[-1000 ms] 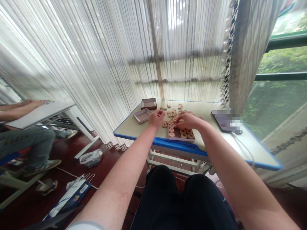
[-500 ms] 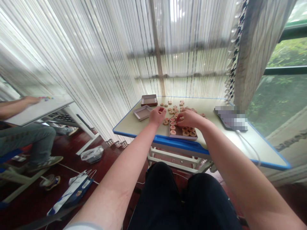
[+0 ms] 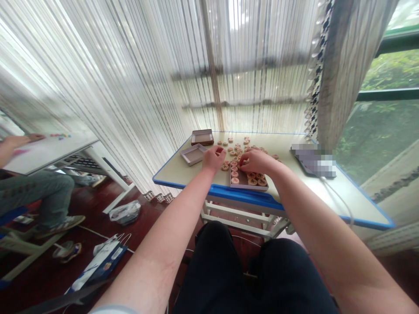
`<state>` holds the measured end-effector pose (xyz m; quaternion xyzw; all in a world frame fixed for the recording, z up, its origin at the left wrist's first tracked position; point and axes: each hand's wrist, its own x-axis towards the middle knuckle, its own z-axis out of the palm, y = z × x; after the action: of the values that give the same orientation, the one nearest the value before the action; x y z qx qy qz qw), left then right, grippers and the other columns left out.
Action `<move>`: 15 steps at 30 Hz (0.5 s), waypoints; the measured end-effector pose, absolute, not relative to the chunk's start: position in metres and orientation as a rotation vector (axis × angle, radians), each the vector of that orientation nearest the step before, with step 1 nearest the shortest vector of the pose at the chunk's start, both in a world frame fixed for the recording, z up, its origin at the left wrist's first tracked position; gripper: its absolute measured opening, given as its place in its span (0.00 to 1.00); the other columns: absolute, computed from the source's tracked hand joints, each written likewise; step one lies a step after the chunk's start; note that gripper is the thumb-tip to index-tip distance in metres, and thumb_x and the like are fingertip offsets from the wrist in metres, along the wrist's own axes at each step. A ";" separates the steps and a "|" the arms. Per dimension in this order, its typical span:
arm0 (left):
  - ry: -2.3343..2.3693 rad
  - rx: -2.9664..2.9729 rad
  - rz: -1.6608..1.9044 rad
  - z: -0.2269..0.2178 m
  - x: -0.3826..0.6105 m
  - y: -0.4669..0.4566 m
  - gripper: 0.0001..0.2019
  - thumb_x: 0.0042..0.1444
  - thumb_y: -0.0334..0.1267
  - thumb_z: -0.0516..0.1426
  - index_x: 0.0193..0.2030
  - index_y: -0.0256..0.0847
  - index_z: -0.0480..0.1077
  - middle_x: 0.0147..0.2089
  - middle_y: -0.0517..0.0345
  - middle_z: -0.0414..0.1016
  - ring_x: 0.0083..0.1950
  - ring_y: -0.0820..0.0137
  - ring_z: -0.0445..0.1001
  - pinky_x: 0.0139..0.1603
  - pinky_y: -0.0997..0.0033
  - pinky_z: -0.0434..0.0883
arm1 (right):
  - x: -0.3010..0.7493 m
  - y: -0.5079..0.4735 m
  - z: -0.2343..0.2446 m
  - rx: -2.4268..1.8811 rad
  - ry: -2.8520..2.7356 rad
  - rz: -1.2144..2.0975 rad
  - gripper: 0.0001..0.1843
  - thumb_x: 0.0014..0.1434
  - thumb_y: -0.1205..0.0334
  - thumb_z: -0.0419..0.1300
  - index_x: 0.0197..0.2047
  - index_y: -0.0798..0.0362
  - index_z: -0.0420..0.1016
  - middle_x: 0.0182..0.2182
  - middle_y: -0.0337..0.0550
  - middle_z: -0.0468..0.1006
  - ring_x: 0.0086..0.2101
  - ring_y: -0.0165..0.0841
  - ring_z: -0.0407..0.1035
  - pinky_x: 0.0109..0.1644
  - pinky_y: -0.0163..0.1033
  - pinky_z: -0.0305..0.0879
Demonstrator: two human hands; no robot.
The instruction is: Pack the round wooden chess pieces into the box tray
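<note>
Since the last frame a co-worker's hand (image 3: 16,140) at the next table (image 3: 77,143) has drawn back from some coloured bits (image 3: 60,135), while the wearer's own two hands have barely shifted. The right hand (image 3: 260,160) bends over the open box (image 3: 248,188) at the front of the table (image 3: 176,172), fingertips down inside it. In the box, discs (image 3: 235,180) marked in red line the left side, and dark-marked ones sit at the front right. The left hand (image 3: 213,160), fingers curled, hovers just left of the loose discs (image 3: 225,167), which spread behind and beside the box. At this size I cannot tell whether either hand grips a disc. Left of it lie a shallow tray (image 3: 194,155) and, behind that, a brown box (image 3: 202,136).
</note>
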<state>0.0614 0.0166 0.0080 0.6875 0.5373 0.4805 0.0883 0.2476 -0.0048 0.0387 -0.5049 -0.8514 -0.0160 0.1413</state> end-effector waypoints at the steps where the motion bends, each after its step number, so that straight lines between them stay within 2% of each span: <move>1: 1.606 2.047 1.429 0.008 0.061 0.017 0.11 0.53 0.42 0.53 0.33 0.39 0.73 0.32 0.55 0.76 0.31 0.70 0.72 0.38 0.71 0.68 | 0.247 -0.005 0.039 -1.452 -2.452 -0.051 0.08 0.44 0.57 0.62 0.31 0.45 0.79 0.30 0.42 0.76 0.37 0.39 0.67 0.44 0.41 0.61; 7: 1.611 2.066 1.434 0.008 0.062 0.017 0.10 0.53 0.41 0.53 0.33 0.39 0.73 0.31 0.55 0.76 0.31 0.70 0.72 0.38 0.71 0.68 | 0.246 -0.006 0.039 -1.410 -2.460 -0.074 0.06 0.45 0.59 0.62 0.29 0.45 0.79 0.30 0.42 0.76 0.37 0.39 0.67 0.44 0.41 0.62; 15: 1.620 2.047 1.452 0.007 0.061 0.018 0.10 0.52 0.41 0.53 0.33 0.39 0.73 0.32 0.55 0.76 0.32 0.70 0.72 0.38 0.71 0.68 | 0.251 -0.006 0.046 -1.459 -2.286 0.120 0.11 0.47 0.53 0.61 0.31 0.48 0.79 0.34 0.44 0.76 0.37 0.38 0.68 0.42 0.40 0.63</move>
<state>0.0607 0.0182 0.0070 0.6833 0.5408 0.4845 0.0769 0.2509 -0.0060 0.0460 -0.5252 -0.8230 0.0430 0.2121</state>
